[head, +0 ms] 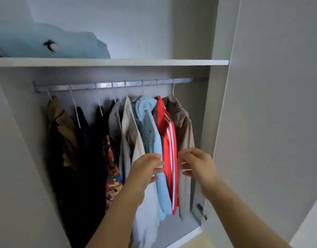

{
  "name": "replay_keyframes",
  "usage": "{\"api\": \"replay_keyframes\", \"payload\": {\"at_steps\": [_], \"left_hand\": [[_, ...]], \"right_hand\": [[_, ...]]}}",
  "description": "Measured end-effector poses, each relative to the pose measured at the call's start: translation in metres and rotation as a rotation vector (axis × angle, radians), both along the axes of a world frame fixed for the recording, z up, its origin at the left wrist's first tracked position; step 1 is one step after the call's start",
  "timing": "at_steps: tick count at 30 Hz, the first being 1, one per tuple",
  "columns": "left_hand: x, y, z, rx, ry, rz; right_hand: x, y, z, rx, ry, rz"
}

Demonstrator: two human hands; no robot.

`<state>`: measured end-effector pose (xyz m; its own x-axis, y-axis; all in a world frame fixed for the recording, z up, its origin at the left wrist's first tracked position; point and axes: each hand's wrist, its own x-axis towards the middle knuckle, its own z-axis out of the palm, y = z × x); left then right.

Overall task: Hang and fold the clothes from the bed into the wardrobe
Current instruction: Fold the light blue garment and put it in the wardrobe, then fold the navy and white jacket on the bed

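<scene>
**Red jacket hangs between two hands**

The red track jacket with white sleeve stripes [167,140] is in the grey wardrobe [205,113]. It hangs on a thin white hanger from the grey metal rail [104,85], near the right end of the row. Its long axis runs straight down, so any straightening would likely run along its length.

The left hand [147,169] is at the jacket's left edge, with its fingers lying across the pale blue hooded top [164,194] just beside it. Motion blur hides whether its grip has pinched that cloth or only touches it.

The right hand [195,163] hovers on the other side, in front of the taupe button shirt [184,126]. Its grip is released, the fingers spread and holding nothing.

The jacket lies between the two hands, inward from each. The left hand looks nearer and seems better placed to part the clothes. The right hand could reach the sleeve.

A folded pale blue cloth [46,43] sits on the white shelf [154,62] above.
</scene>
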<state>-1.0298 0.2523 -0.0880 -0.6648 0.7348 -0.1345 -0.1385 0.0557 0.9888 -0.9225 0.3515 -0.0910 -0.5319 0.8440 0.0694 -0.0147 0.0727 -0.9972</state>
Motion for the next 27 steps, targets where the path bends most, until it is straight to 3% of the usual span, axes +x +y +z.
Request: {"api": "replay_keyframes", "payload": {"at_steps": [6,14,27], "left_hand": [[0.069,-0.019,-0.072,-0.188,-0.08,-0.171],[0.164,-0.055,-0.112,-0.247,-0.107,-0.356],[0.483,-0.114,-0.121,-0.319,0.023,-1.017]], "right_hand": [[0.086,-0.046,-0.078,-0.272,-0.13,-0.246],[0.206,-0.11,-0.114,-0.37,-0.194,-0.429],[0.502,-0.262,-0.128,-0.487,-0.078,-1.055]]}}
